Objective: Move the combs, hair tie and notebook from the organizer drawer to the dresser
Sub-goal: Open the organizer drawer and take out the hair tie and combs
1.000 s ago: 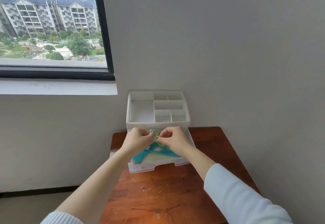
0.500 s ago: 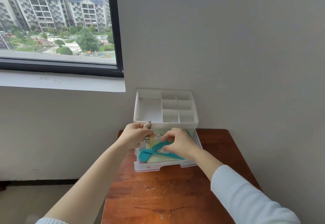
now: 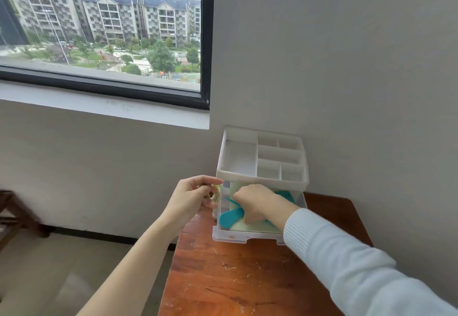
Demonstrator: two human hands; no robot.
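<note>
Where the white organizer point(image 3: 262, 159) stands at the back of the wooden bench point(image 3: 247, 281), against the wall and just right of the window point(image 3: 104, 30), its clear drawer point(image 3: 245, 236) is pulled out toward the person. The organizer's top is a tray split into several compartments, one large at the left and smaller ones at the right; all of them show only their white floors.

Inside the drawer lies a pale green notebook point(image 3: 250, 227), flat on the drawer floor, with teal combs point(image 3: 231, 216) lying across it. One comb's broad rounded end shows at the drawer's left front, and another teal piece pokes out behind the right wrist near the drawer's right wall. How many combs there are cannot be told, since the hand covers their middle.

The right hand point(image 3: 257, 201) reaches into the drawer, palm down, fingers curled over the combs and pressing on them; whether it has closed around one is hidden by the back of the hand. A pale blue sleeve point(image 3: 347, 266) covers that arm to the wrist.

The left hand point(image 3: 193, 199) is just outside the drawer's left wall, over the bench's left edge. Its thumb and fingers pinch a small yellow-green hair tie point(image 3: 217, 193), which hangs from the fingertips, close beside the drawer's corner and clear of the bench.

The bench surface in front of the drawer is scratched, reddish wood.
</note>
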